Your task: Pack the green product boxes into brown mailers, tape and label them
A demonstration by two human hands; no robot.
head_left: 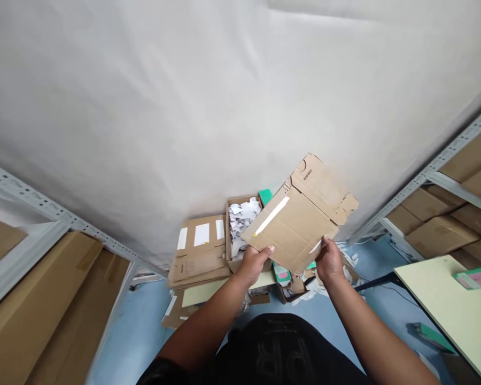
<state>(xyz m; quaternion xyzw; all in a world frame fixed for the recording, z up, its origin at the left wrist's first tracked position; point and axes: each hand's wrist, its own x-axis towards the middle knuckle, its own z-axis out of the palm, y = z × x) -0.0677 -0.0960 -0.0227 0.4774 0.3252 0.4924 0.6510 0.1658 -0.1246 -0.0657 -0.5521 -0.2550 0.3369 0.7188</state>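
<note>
A flattened cardboard box (292,230) is held up in front of me, tilted, with a white strip on its left part and a smaller white strip by its right edge. My left hand (255,263) grips its lower left edge, thumb on the near face. On the lower right edge, my right hand (329,259) pinches the cardboard near the small white strip. Behind the held piece stands an open carton (227,235) full of torn white paper (242,216). Left of that carton lies a stack of flattened boxes (196,264) with white labels on top.
Metal shelves with cardboard boxes (44,299) rise on the left, and more boxes (441,235) fill shelves on the right. A pale table (449,305) stands at right with a green-and-pink box (476,277). Below lie a small carton (294,291) and paper scraps on the blue floor (134,326).
</note>
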